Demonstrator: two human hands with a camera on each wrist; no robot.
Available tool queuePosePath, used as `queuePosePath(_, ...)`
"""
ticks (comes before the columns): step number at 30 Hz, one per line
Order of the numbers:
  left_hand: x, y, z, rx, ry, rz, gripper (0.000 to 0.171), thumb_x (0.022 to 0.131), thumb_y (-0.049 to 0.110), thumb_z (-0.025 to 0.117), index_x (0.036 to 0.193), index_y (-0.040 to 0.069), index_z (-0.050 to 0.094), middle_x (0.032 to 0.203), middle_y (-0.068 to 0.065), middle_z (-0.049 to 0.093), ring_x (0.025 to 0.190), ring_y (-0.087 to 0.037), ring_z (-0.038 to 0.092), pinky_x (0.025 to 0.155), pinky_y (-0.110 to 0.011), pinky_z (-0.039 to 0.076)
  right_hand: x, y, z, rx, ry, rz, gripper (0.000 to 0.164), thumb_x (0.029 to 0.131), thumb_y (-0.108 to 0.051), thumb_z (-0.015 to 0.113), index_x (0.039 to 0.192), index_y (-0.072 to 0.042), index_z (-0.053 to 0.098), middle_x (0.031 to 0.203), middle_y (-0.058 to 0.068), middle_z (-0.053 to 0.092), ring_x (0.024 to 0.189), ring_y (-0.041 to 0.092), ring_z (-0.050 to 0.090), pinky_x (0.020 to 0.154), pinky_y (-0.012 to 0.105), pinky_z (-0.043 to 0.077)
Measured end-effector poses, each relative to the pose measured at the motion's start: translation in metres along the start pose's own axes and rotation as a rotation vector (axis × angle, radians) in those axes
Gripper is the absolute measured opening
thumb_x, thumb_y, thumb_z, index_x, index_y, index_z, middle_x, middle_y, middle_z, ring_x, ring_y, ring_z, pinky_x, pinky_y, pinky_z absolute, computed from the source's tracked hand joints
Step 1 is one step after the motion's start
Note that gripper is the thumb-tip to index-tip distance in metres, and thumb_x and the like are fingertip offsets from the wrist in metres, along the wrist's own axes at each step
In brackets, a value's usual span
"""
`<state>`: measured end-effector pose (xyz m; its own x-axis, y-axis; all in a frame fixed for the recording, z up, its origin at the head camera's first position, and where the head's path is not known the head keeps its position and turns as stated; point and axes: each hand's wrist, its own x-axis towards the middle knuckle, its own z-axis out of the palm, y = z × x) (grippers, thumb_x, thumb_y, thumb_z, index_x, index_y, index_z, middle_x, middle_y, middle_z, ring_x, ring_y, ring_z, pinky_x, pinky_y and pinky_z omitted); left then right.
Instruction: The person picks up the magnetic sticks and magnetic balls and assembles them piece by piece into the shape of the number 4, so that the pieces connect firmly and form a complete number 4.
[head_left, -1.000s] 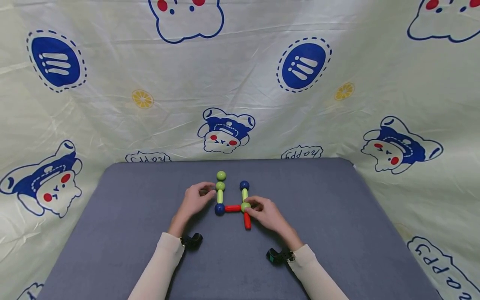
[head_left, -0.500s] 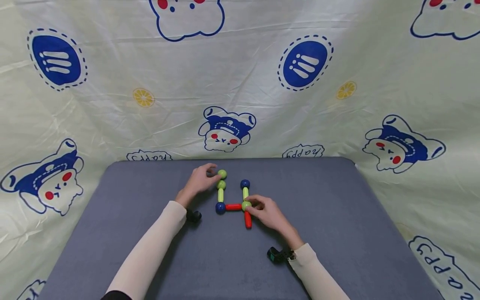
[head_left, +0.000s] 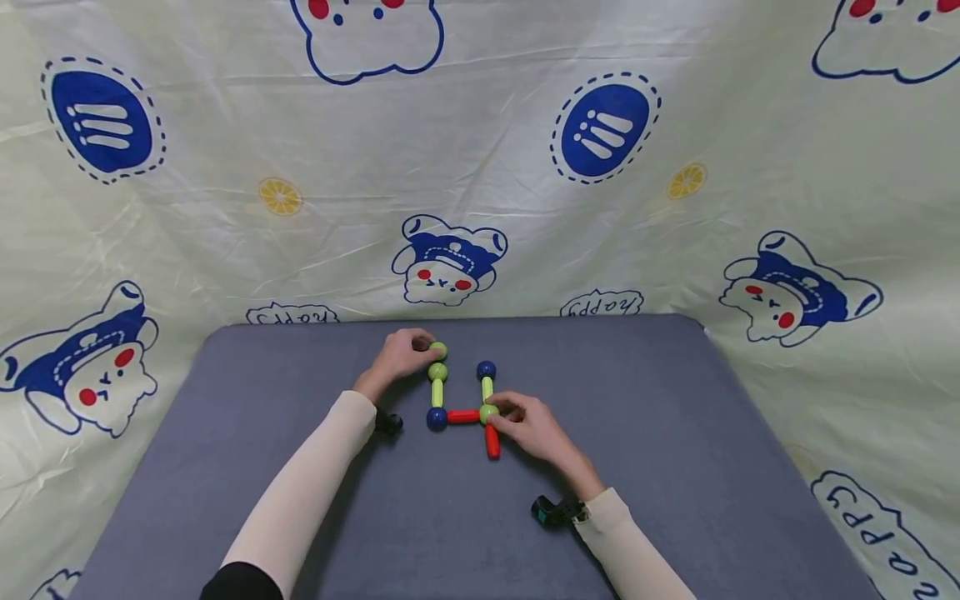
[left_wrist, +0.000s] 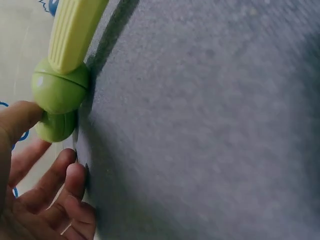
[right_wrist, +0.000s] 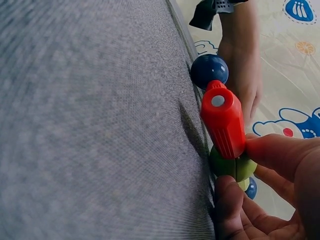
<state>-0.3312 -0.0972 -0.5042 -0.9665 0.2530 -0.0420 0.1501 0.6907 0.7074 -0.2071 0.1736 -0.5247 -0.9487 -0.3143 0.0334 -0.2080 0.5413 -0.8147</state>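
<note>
My left hand (head_left: 401, 354) pinches the farthest green ball (head_left: 438, 349) between thumb and fingers. That ball sits against a second green ball (head_left: 437, 372), which caps a yellow-green magnetic rod (head_left: 437, 393) running to a blue ball (head_left: 437, 418). From there a red rod (head_left: 463, 417) leads to the right-hand green ball (head_left: 487, 413), held by the thumb and fingers of my right hand (head_left: 536, 425). Another yellow-green rod (head_left: 487, 387) points away to a blue ball (head_left: 486, 369). Toward me extends a red rod (right_wrist: 224, 120) with a bare silver tip.
The pieces lie on a grey cloth-covered table (head_left: 645, 467), not far from its back edge. Behind it hangs a pale printed curtain (head_left: 510, 167). A black wrist camera (head_left: 551, 512) is strapped on my right wrist, close over the cloth.
My left hand has moved away from me, from beside the nearer green ball to the farthest one, and now grips it. My right hand keeps its hold in the same place.
</note>
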Motion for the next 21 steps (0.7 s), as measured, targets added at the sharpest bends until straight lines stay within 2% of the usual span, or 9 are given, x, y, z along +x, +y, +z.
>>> queuePosePath(5, -0.009, -0.007, -0.003, -0.039, 0.089, -0.001, 0.036, 0.095, 0.031, 0.074, 0.117, 0.002, 0.069, 0.113, -0.016, 0.072, 0.107, -0.030, 0.065, 0.096, -0.046, 0.051, 0.000, 0.000, 0.001, 0.008, 0.001, 0.000, 0.029, 0.098, -0.027, 0.072, 0.124, -0.014, 0.071, 0.118, 0.009, 0.073, 0.086, 0.012, 0.066, 0.074, 0.028, 0.052)
queuePosePath(10, -0.021, -0.012, -0.008, -0.086, 0.173, -0.004, 0.040, 0.094, 0.028, 0.074, 0.124, 0.002, 0.069, 0.116, -0.016, 0.073, 0.110, -0.031, 0.066, 0.095, -0.046, 0.052, 0.000, 0.001, 0.001, 0.004, -0.006, 0.003, 0.029, 0.098, -0.028, 0.071, 0.125, -0.015, 0.071, 0.118, 0.009, 0.073, 0.085, 0.012, 0.065, 0.073, 0.028, 0.052)
queuePosePath(13, -0.030, -0.012, -0.012, -0.123, 0.213, 0.030, 0.041, 0.094, 0.026, 0.075, 0.128, 0.003, 0.069, 0.118, -0.016, 0.072, 0.099, -0.029, 0.066, 0.082, -0.040, 0.053, 0.000, 0.001, 0.001, 0.011, -0.001, 0.007, 0.029, 0.099, -0.027, 0.071, 0.125, -0.015, 0.071, 0.118, 0.009, 0.073, 0.084, 0.012, 0.064, 0.072, 0.029, 0.052)
queuePosePath(17, -0.046, -0.010, -0.017, -0.182, 0.266, 0.062, 0.043, 0.092, 0.023, 0.078, 0.129, 0.003, 0.069, 0.114, -0.016, 0.072, 0.079, -0.020, 0.060, 0.064, -0.028, 0.045, 0.000, 0.001, 0.001, 0.016, -0.002, 0.011, 0.028, 0.099, -0.027, 0.071, 0.124, -0.015, 0.072, 0.118, 0.008, 0.073, 0.081, 0.011, 0.063, 0.070, 0.028, 0.051)
queuePosePath(21, -0.064, -0.004, -0.020, -0.254, 0.304, 0.073, 0.041, 0.091, 0.024, 0.080, 0.127, 0.008, 0.071, 0.118, -0.013, 0.072, 0.082, -0.017, 0.060, 0.061, -0.025, 0.045, 0.002, 0.000, 0.001, 0.032, 0.000, 0.001, 0.029, 0.098, -0.026, 0.071, 0.124, -0.014, 0.072, 0.116, 0.009, 0.074, 0.078, 0.012, 0.063, 0.066, 0.026, 0.050)
